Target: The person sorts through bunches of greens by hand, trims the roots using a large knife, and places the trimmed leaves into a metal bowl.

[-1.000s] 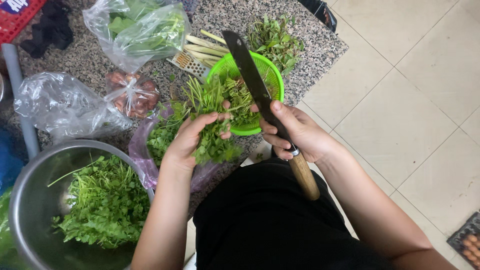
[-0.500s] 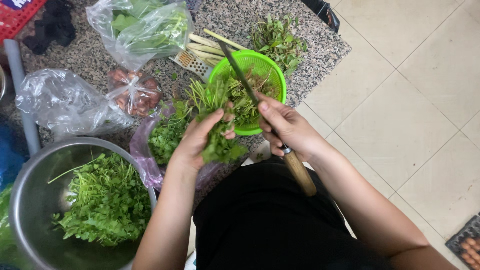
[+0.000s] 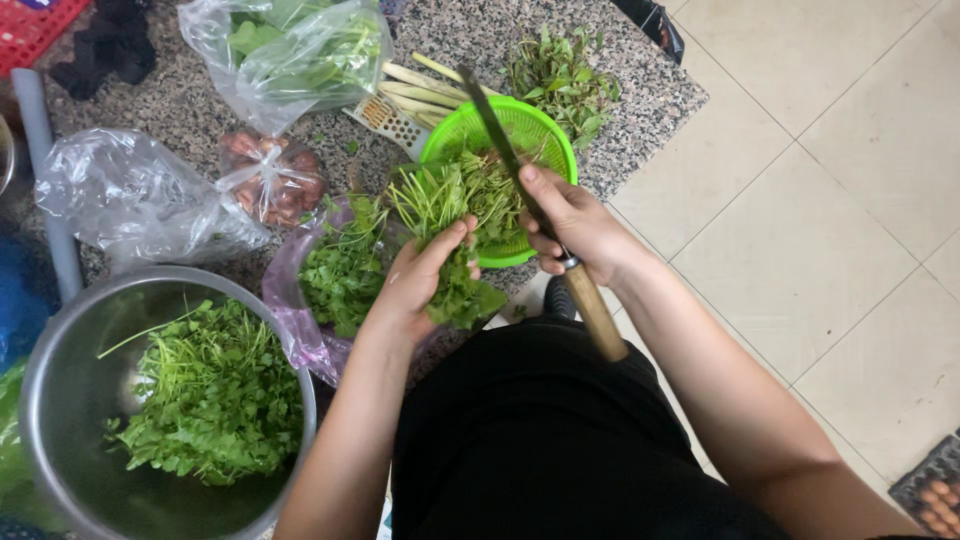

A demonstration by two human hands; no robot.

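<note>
My left hand (image 3: 425, 280) grips a bunch of leafy green herbs (image 3: 455, 215), stems pointing toward the green plastic colander (image 3: 545, 135). My right hand (image 3: 570, 225) holds a long knife (image 3: 500, 135) by its wooden handle (image 3: 595, 315), blade lying across the herb stems above the colander. Cut greens lie inside the colander. More herbs sit in a purple plastic bag (image 3: 300, 320) just left of my left hand.
A steel bowl (image 3: 60, 400) of picked greens stands at lower left. Clear bags of leaves (image 3: 290, 50), of shallots (image 3: 270, 180), and a crumpled one (image 3: 130, 200) lie on the speckled stone slab (image 3: 650, 100). Lemongrass stalks (image 3: 415, 85), a white grater and loose herbs (image 3: 560, 70) sit behind the colander. Tiled floor at right.
The knife blade has swung from lying flat to edge-on and moved down onto the herb stems. My left hand shifted the bunch slightly toward the colander.
</note>
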